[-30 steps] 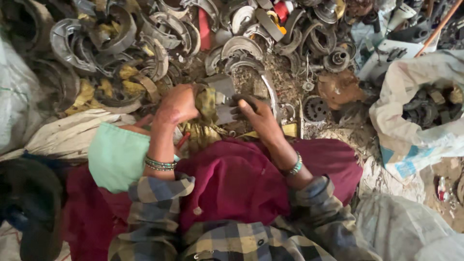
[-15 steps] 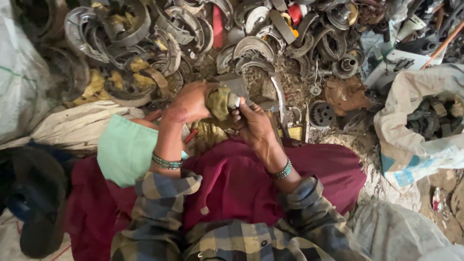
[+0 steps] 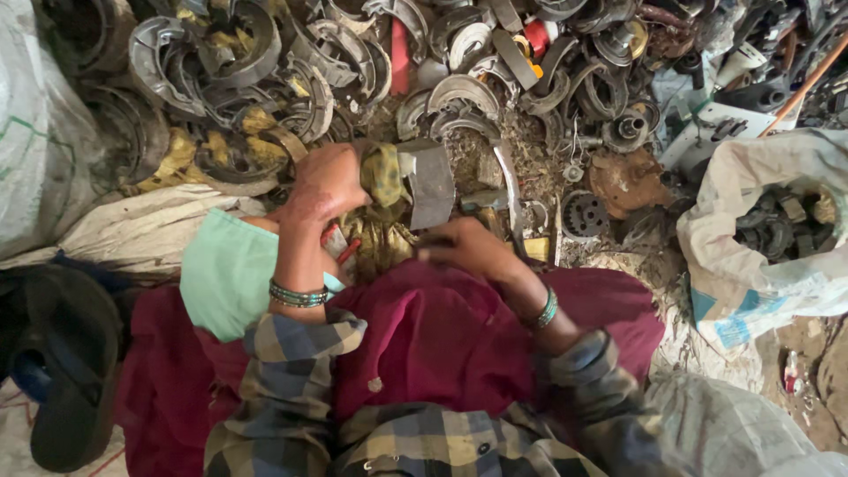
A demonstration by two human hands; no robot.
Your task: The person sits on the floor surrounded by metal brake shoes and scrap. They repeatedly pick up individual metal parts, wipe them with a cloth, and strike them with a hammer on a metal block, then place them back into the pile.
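My left hand (image 3: 325, 184) is raised in front of me and grips a curved grey metal brake shoe (image 3: 427, 183) through a yellow-green rag (image 3: 383, 173). The shoe's flat face points to the right. My right hand (image 3: 465, 246) is lower, resting near my maroon lap cloth (image 3: 442, 336), fingers curled; whether it holds anything small I cannot tell. Both wrists wear beaded bangles.
A heap of worn brake shoes (image 3: 265, 79) and scrap metal parts fills the ground ahead. A gear (image 3: 585, 215) and rusty disc (image 3: 629, 181) lie to the right. A white sack (image 3: 760, 238) with dark parts sits right; another sack (image 3: 44, 132) left. A black sandal (image 3: 62, 353) lies bottom left.
My left hand has lifted the brake shoe and rag higher. My right hand has let go of the shoe and dropped towards my lap.
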